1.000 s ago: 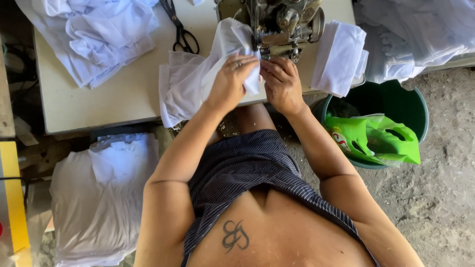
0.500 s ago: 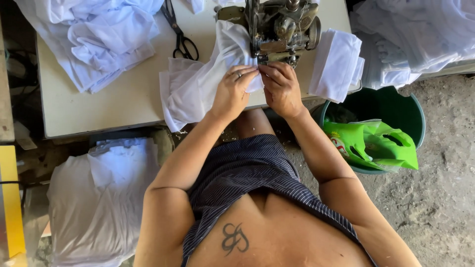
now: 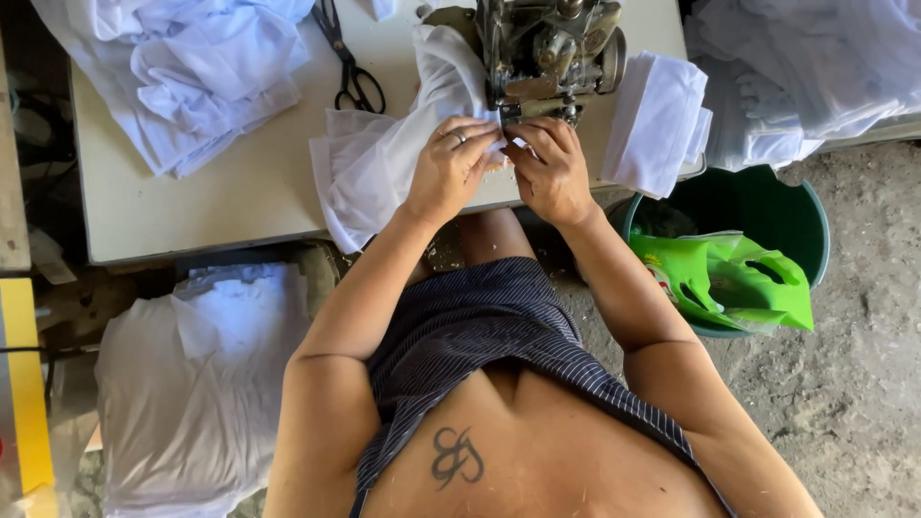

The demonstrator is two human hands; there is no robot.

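- Counter [image 3: 230, 192]: pale top; carries a machine, cloth and scissors.
- Floor pile [image 3: 192, 384]: white cloth heaped below the counter's near edge, left of the person.
- Cloth heap [image 3: 201, 67]: white pieces, far left of the counter.
- Bucket [image 3: 796, 206]: dark green, on the floor to the right, with a bright green bag [image 3: 729, 283] across its rim.
- Machine [image 3: 547, 48]: grey sewing machine at the counter's far middle.
- Cloth [image 3: 374, 173]: white piece, lies from under the machine head leftward and hangs over the near edge.
- Folded stack [image 3: 657, 120]: white, just right of the machine.
- Left hand [image 3: 451, 168]: fingers curled, pressing on the cloth just in front of the needle area; ring on one finger.
- Right hand [image 3: 552, 168]: fingertips pinched narrow on the cloth's edge under the machine head, touching the left hand.
- Scissors [image 3: 350, 62]: black, flat on the counter between heap and machine.
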